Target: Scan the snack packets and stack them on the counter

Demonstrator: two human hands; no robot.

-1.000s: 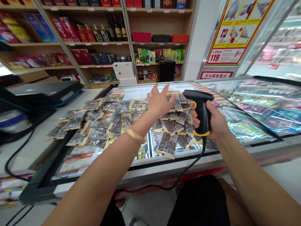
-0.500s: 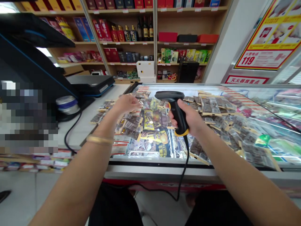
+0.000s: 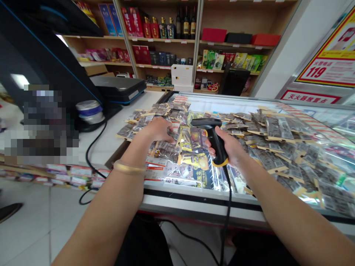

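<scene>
My right hand grips the handle of a black and yellow barcode scanner, its head pointing left over the glass lid of a chest freezer. My left hand lies palm down, fingers curled, on a heap of small snack packets spread over the lid; whether it grasps one is hidden. A gold bangle sits on my left wrist. The scanner's black cable hangs down over the freezer's front edge.
More packets cover the lid to the right. A white counter at the left carries a black register screen, a flat black device and a cable. Shelves of bottles and boxes line the back wall.
My view has swung left. My left hand came down from open in the air onto the packets at the left. The scanner has moved left and lower with my right hand.
</scene>
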